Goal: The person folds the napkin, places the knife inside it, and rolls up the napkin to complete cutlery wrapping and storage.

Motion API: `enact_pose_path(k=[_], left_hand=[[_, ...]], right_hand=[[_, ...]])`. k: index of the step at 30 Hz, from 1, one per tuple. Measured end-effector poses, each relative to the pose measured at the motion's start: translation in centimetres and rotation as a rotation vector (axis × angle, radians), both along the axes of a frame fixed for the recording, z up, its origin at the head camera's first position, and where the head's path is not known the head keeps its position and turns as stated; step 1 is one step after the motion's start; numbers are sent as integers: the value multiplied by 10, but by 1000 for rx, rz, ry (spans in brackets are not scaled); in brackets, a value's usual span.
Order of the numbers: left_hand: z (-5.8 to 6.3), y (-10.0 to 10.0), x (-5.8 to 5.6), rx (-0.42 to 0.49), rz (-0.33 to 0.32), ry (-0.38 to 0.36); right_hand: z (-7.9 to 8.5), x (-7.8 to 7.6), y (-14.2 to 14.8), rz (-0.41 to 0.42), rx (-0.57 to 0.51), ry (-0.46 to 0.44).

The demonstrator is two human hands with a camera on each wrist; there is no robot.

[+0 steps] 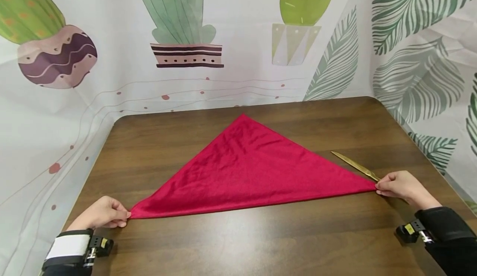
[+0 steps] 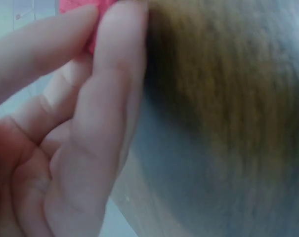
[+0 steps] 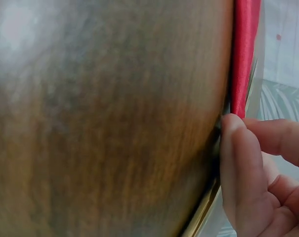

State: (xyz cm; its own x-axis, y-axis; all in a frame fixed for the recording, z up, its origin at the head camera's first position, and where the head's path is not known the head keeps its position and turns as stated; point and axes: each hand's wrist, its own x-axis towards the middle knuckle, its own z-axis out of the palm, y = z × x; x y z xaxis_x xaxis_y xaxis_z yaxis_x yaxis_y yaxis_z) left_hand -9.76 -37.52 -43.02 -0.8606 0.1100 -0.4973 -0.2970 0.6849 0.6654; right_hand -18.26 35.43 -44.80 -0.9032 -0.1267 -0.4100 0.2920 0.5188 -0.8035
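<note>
Red triangular cloth on brown wood-grain table, spanning left hand to right hand, apex beyond both. Gold-coloured slim metal knife on table, passing under right hand, blade ahead-left of it. White printed fabric backdrop beyond both hands.

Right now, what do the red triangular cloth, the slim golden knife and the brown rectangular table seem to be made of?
Red triangular cloth: soft fabric, perhaps satin; fine wrinkles and a slight sheen show.
Slim golden knife: probably metal or coated metal, polished, judging by its shiny blade.
Brown rectangular table: wood or imitation laminate, smooth, somewhat glossy; grain and reflected light show.
</note>
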Motion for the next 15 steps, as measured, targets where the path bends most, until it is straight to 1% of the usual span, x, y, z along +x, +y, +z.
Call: enact_pose_path(k=[4, 6, 9, 11, 13, 15], left_hand=[[0, -2, -1, 47, -5, -59], [0, -4, -1, 102, -9, -101], [-1, -7, -1, 219, -11, -144], [-2, -9, -1, 280, -11, -158], [-3, -11, -1, 305, -3, -160], [-3, -13, -1, 283, 8, -161]], right_hand=[[-1, -1, -1, -6, 109, 33], [-1, -1, -1, -7, 144, 38], [-2, -1, -1, -7, 161, 48], [-2, -1, -1, -5, 163, 53], [-3, -1, -1, -8, 156, 55], [-3, -1, 0, -9, 142, 53]])
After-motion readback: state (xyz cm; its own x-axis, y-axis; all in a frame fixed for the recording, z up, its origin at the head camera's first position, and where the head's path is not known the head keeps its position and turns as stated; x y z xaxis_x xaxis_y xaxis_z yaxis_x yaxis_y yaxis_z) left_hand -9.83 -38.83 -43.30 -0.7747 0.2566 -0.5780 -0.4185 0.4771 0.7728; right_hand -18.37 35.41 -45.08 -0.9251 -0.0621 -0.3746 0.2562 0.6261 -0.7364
